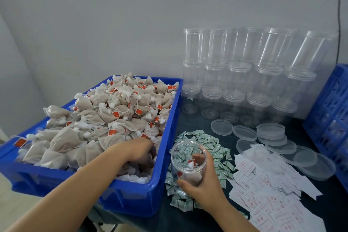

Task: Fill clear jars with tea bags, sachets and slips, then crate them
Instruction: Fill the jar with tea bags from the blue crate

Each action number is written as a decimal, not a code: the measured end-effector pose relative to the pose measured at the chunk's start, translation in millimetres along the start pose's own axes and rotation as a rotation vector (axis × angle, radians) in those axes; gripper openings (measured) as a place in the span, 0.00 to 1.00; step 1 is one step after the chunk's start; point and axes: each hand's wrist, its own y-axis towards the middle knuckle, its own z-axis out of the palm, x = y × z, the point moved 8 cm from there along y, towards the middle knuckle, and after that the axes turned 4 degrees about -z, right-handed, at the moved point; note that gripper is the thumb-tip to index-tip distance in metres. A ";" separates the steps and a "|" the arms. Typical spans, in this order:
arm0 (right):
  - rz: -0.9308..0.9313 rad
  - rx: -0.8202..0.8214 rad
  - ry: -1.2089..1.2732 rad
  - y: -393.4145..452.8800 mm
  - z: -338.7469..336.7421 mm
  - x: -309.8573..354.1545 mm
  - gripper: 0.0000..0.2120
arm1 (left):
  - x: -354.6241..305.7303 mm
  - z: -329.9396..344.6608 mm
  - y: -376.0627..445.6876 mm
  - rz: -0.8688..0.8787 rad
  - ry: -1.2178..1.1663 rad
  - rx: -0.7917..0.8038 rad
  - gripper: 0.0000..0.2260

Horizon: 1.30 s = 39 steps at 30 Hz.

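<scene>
A: Starting at the left, what is the left hand (pixel 140 153) doing?

B: It is down in the near right corner of the blue bin (pixel 170 118), fingers curled into the heap of tea bags (pixel 98 118); whether it has one pinched I cannot tell

A: How do those bags handle?

B: I judge them light and soft, thin mesh that crumples and could tear, each with a string and a small red tag. Take one by the body, since strings look likely to tangle. The tag print is too small to read

A: And the jar (pixel 188 164)?

B: Just right of the bin, tilted with its mouth toward the camera, gripped round its side by the right hand (pixel 202 181). It sits over the green-and-white sachets (pixel 218 146) and holds a few bags. Clear plastic, probably stiff, light and a bit slick, so a wrap round the wall suits it

A: Further right?

B: White slips (pixel 273 190) with red print, unreadable here, thin and likely to slide, then loose clear lids (pixel 244 133), with empty jars (pixel 235 73) stacked behind, and a blue crate (pixel 331 111) at the edge
</scene>
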 end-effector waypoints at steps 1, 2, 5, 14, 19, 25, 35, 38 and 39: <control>0.000 -0.001 0.000 0.0 -0.1 0.0 0.48 | -1.3 0.0 -0.5 0.009 0.011 -0.005 0.15; 0.000 -0.003 -0.002 0.1 -0.2 0.2 0.48 | -2.7 -0.2 -1.0 0.020 0.017 -0.015 0.14; -0.008 -0.011 -0.018 0.1 -1.0 2.0 0.48 | -6.0 -2.5 -0.9 0.031 -0.007 -0.061 0.11; 0.013 -0.004 -0.009 -0.5 -0.6 1.8 0.48 | -2.7 -13.0 -3.8 0.007 -0.103 -0.178 0.12; 0.019 -0.009 0.005 -1.0 -0.5 0.9 0.48 | 1.8 -24.9 -9.7 0.025 -0.186 -0.287 0.04; 0.014 -0.004 0.015 -1.4 -0.5 2.2 0.48 | 5.7 -44.0 -21.7 0.033 -0.376 -0.440 0.08; 0.016 -0.007 -0.014 -1.0 -0.4 0.3 0.48 | -17.3 -108.5 -75.4 0.162 -0.577 -0.687 0.03; 0.013 -0.011 -0.015 -0.9 -1.0 -0.3 0.47 | -42.8 -115.0 -83.2 0.255 -0.645 -0.651 0.04; 0.012 -0.011 -0.012 -0.9 -1.0 -0.6 0.47 | -51.9 -114.0 -83.9 0.282 -0.658 -0.624 0.04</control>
